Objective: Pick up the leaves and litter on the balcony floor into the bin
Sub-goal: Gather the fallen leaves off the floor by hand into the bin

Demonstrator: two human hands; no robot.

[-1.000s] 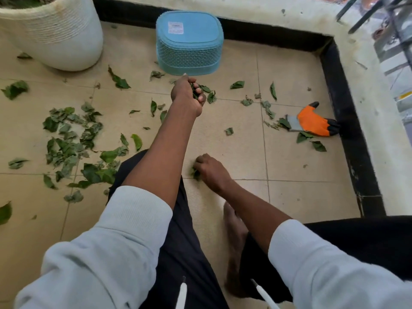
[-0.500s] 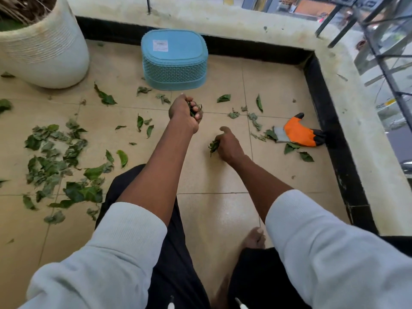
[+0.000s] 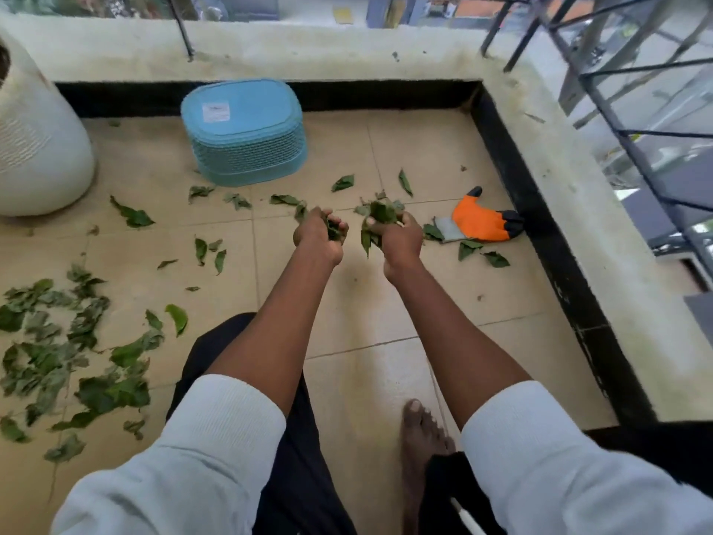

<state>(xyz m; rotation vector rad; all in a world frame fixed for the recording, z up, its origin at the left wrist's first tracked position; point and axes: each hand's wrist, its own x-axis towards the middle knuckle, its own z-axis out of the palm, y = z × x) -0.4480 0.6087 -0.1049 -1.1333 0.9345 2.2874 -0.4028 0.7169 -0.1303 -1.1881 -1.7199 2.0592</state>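
- The left hand [image 3: 319,234] is curling its fingers round a small bunch of leaves, held up above the tiled floor [image 3: 405,314].
- The right hand [image 3: 393,235] is gripping a bigger bunch of leaves [image 3: 380,220], with some sticking out above the fingers and one hanging down below the fist.
- The two hands are sitting near each other, just apart, in front of the person.
- The blue bin [image 3: 247,133] is standing upside down on the floor beyond the hands, near the back wall.
- Many loose leaves [image 3: 69,341] are lying in a thick scatter on the floor to the left, and a few more are lying between the hands and the bin.
- An orange glove [image 3: 480,223] is lying on the floor to the right of the right hand, with leaves just beside it.
- A white planter [image 3: 34,156] is standing at the far left.
- A bare foot [image 3: 422,434] is resting on the tiles below the right arm.
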